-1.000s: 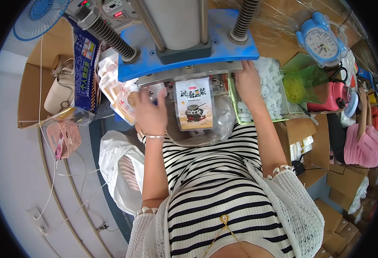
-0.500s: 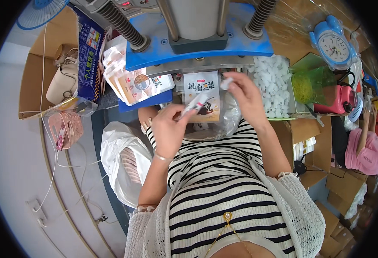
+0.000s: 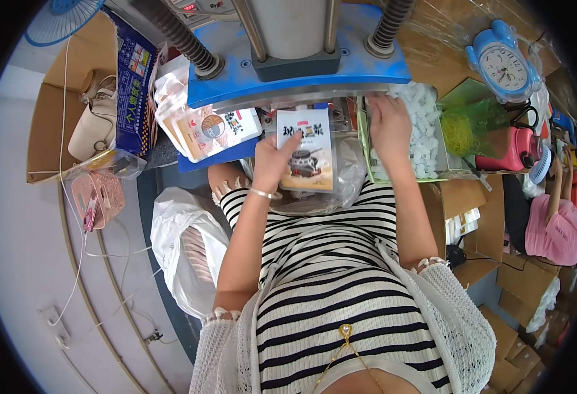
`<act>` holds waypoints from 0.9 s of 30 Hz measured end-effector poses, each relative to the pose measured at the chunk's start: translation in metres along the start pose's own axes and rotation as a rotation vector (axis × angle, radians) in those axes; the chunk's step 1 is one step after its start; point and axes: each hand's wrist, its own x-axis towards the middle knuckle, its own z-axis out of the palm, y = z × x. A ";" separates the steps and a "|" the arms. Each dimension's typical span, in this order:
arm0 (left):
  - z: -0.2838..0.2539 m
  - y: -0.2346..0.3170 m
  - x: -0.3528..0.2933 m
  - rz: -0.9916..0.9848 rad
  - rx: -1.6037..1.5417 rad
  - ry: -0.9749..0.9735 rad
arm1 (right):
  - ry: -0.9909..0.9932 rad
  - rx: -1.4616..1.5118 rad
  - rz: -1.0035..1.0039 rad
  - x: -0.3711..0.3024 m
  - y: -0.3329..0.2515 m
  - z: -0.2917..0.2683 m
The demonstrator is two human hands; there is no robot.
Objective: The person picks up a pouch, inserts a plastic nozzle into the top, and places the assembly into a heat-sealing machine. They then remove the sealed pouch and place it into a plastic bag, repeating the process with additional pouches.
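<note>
A flat printed pouch (image 3: 313, 172), white above and tan below, is pinched at its left edge by my left hand (image 3: 274, 161), the thumb lying across its front. It faces up in front of the press. My right hand (image 3: 390, 128) reaches over the left side of a green-rimmed bin (image 3: 433, 179) full of small white plastic pieces (image 3: 423, 125). Its fingertips are bent down and partly hidden, so what they hold, if anything, does not show. A clear plastic bag (image 3: 349, 167) sits behind the pouch, at my lap.
The press's blue plate (image 3: 301, 82) hangs above my hands. More printed pouches (image 3: 213, 128) lie on a blue tray (image 3: 219, 156) at left. A white sack (image 3: 186, 243) stands below. At right are a pink device (image 3: 502, 151), an alarm clock (image 3: 504, 65) and another person (image 3: 554, 226).
My right hand, which held a small white piece beside the pouch, has moved right to the bin. My left hand has turned the pouch from tilted to face up.
</note>
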 end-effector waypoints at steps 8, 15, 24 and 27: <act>-0.023 0.086 -0.012 0.856 1.290 0.790 | 0.079 -0.245 -0.122 0.018 0.020 -0.012; -0.053 0.053 -0.046 0.672 1.243 0.476 | 0.062 0.761 0.392 -0.012 -0.018 -0.013; -0.028 0.075 -0.070 0.610 0.877 0.348 | -0.265 0.484 -0.279 0.003 -0.085 -0.029; -0.053 0.102 -0.067 0.772 0.954 0.548 | -0.290 0.550 -0.149 -0.005 -0.064 -0.030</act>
